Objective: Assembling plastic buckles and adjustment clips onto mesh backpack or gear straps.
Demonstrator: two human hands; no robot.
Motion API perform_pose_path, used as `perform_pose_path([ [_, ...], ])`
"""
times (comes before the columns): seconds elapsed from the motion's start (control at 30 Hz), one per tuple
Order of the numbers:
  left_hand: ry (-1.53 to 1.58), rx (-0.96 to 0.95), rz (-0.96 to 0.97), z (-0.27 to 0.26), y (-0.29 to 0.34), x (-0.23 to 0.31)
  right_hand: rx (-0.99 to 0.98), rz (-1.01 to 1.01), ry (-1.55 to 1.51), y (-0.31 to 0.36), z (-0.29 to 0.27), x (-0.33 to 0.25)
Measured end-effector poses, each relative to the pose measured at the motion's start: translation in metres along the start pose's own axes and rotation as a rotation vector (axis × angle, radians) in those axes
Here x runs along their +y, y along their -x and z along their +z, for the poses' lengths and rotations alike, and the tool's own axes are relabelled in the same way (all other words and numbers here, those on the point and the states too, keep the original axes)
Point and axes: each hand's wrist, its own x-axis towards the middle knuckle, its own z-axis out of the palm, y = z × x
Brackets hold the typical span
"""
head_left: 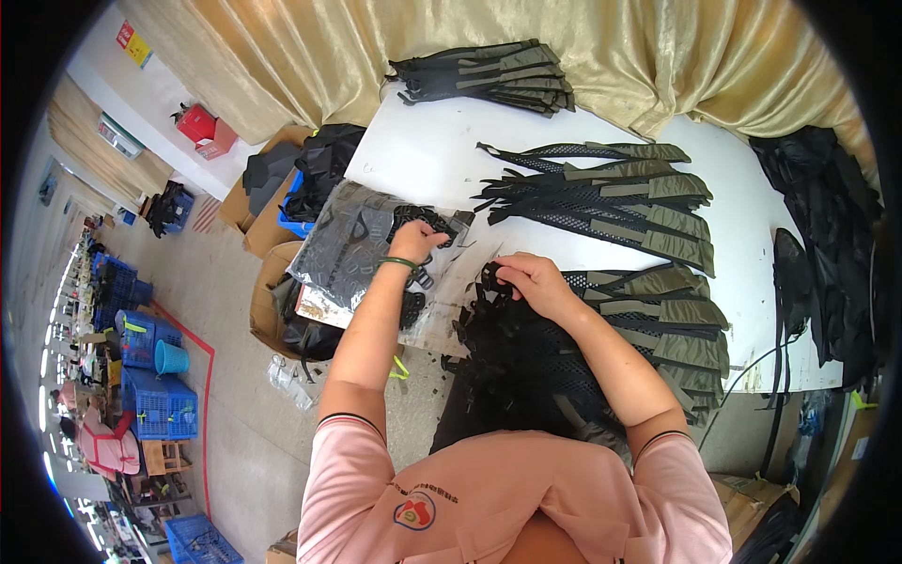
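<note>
My left hand (413, 242) is at a heap of small black plastic buckles (406, 221) on a clear plastic bag (343, 244). Its fingers are bent together among them, and what they pinch is hidden. A loose buckle (425, 279) lies just below that hand. My right hand (537, 284) has thumb and fingers closed on the black webbing end of a shoulder strap. Below it, a bundle of black mesh and olive-grey shoulder straps (662, 315) spreads across the table's near edge, black webbing ends hanging over my lap.
On the white table (423, 155), more straps (601, 193) lie fanned out beyond my right hand, and another stack (489, 75) sits at the back. Cardboard boxes (272, 291) stand left of the table. Black straps and fabric (817, 244) hang at the right. A gold curtain (639, 56) borders the back.
</note>
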Motion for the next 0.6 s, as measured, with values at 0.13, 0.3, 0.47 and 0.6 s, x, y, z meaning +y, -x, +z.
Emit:
perform_pose_path([
  [0.13, -0.207, 0.104, 0.044, 0.024, 0.007, 0.020, 0.003, 0.032, 0.016, -0.002, -0.002, -0.003],
  [0.3, 0.019, 0.009, 0.040, 0.004, 0.013, 0.009, 0.000, 0.182, -0.083, -0.006, -0.001, -0.007],
  [0.47, 0.867, -0.244, 0.149, 0.006, 0.077, 0.076, 0.039, 0.289, -0.293, 0.000, -0.015, -0.019],
  [0.6, 1.172, -0.523, 0.157, -0.007, 0.116, 0.106, -0.040, 0.257, -0.430, 0.008, -0.025, -0.029],
])
